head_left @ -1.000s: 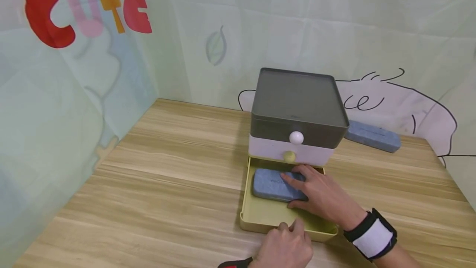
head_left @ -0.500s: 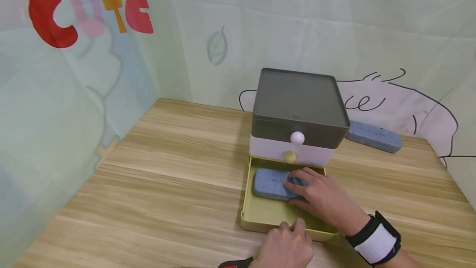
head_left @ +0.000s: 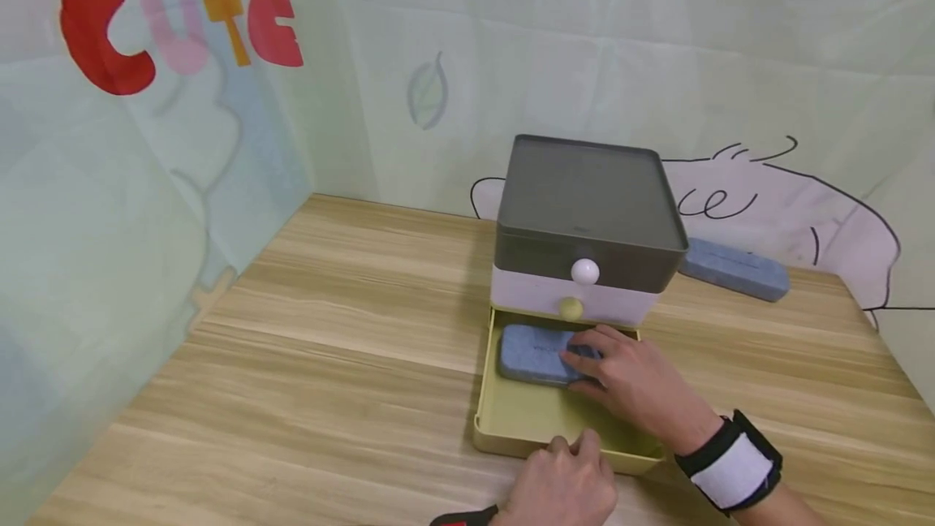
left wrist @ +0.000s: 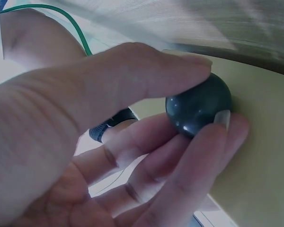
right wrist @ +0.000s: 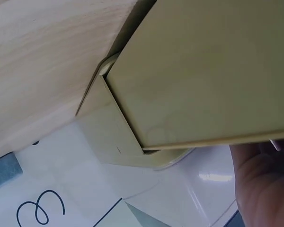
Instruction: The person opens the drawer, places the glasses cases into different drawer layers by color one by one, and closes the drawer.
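Observation:
A yellow drawer (head_left: 511, 420) stands pulled out from the bottom of a small drawer unit (head_left: 577, 274). In it lies a blue, felt-like glasses case (head_left: 536, 354), toward the back, with a small printed word on top. My right hand (head_left: 635, 380) holds the right end of the case, thumb at the near edge and fingers over the top. In the right wrist view the drawer's side hides most of that hand (right wrist: 265, 184). At the drawer front, my left hand (head_left: 558, 481) pinches a dark round knob (left wrist: 199, 104) between thumb and fingers.
A second blue case (head_left: 734, 268) lies on the wooden table (head_left: 329, 347) behind and right of the unit, close to the printed backdrop (head_left: 555, 39). Above the open drawer sit a white drawer (head_left: 526, 286) and a grey one (head_left: 533, 252), both closed.
The blue glasses case has slid slightly toward the back of the drawer, along with my right hand. My left hand stays on the knob.

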Motion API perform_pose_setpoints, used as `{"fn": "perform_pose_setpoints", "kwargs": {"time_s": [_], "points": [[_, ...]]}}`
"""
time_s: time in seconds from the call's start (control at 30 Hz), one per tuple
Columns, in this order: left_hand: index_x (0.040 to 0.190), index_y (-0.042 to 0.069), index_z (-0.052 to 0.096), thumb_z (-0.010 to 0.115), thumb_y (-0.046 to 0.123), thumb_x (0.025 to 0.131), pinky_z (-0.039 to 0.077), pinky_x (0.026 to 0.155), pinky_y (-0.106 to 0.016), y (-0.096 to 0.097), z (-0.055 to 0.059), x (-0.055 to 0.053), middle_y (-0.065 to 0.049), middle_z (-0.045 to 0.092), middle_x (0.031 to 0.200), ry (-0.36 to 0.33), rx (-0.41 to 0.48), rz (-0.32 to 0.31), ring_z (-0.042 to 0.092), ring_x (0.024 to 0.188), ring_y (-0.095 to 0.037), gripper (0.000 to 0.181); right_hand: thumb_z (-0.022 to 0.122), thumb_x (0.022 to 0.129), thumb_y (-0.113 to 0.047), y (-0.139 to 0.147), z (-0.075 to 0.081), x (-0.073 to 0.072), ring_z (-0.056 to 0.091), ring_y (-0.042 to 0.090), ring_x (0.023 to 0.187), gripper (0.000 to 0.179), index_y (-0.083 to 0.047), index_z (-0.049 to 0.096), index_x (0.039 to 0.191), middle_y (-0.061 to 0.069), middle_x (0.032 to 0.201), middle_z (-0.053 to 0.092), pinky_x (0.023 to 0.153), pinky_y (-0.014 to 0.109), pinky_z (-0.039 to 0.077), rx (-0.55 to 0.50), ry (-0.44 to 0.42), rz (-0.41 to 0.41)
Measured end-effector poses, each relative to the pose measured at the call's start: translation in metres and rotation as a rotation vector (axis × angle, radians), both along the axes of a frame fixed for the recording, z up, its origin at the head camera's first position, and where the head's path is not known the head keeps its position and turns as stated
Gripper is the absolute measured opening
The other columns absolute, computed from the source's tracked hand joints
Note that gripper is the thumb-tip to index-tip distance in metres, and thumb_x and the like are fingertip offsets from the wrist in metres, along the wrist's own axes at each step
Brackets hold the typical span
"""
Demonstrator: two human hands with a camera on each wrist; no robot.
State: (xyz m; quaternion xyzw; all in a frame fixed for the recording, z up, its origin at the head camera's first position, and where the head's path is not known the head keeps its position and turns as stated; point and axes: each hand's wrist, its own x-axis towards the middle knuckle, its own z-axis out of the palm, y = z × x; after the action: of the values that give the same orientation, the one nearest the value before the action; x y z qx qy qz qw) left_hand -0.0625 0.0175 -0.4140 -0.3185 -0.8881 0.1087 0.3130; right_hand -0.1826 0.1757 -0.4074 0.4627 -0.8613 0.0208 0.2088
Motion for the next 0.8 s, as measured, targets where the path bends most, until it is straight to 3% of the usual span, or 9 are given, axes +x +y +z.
{"fn": "perform_pose_setpoints", "kwargs": {"time_s": [0.37, 0.47, 0.63, 0.8], "points": [[0.065, 0.022, 0.065, 0.065, 0.027, 0.085, 0.033, 0.035, -0.017, 0.001, -0.001, 0.000, 0.005, 0.052, 0.071, 0.002, -0.010, 0.006, 0.037, 0.043, -0.005, 0.021, 0.088, 0.076, -0.026, -0.003, -0.002, -0.008, 0.069, 0.028, 0.104, 0.032, -0.012, 0.079, 0.104, 0.007, 0.107, 0.073, 0.087, 0.042, 0.059, -0.030, 0.030, -0.010], [0.063, 0.022, 0.063, 0.051, 0.012, 0.091, 0.033, 0.035, -0.018, 0.002, -0.002, 0.000, 0.005, 0.051, 0.070, 0.030, 0.008, 0.003, 0.036, 0.043, -0.006, 0.032, 0.088, 0.076, -0.022, -0.004, -0.002, -0.010, 0.070, 0.026, 0.101, 0.030, -0.011, 0.078, 0.102, 0.006, 0.104, 0.072, 0.085, 0.041, 0.060, -0.038, 0.043, -0.007], [0.061, 0.022, 0.062, 0.011, -0.001, 0.093, 0.032, 0.035, -0.018, 0.002, -0.004, -0.001, 0.005, 0.050, 0.069, 0.072, 0.031, 0.004, 0.036, 0.043, -0.005, 0.064, 0.089, 0.076, -0.018, -0.008, -0.002, -0.014, 0.070, 0.023, 0.095, 0.026, -0.010, 0.076, 0.096, 0.004, 0.097, 0.071, 0.078, 0.038, 0.059, -0.039, 0.068, 0.001], [0.059, 0.022, 0.060, 0.010, -0.002, 0.093, 0.031, 0.034, -0.018, 0.002, -0.004, -0.001, 0.006, 0.049, 0.068, 0.078, 0.031, 0.006, 0.035, 0.042, -0.005, 0.065, 0.086, 0.077, -0.013, -0.010, -0.002, -0.017, 0.068, 0.022, 0.087, 0.018, -0.009, 0.074, 0.089, 0.004, 0.091, 0.070, 0.071, 0.036, 0.057, -0.046, 0.112, 0.013]]}}
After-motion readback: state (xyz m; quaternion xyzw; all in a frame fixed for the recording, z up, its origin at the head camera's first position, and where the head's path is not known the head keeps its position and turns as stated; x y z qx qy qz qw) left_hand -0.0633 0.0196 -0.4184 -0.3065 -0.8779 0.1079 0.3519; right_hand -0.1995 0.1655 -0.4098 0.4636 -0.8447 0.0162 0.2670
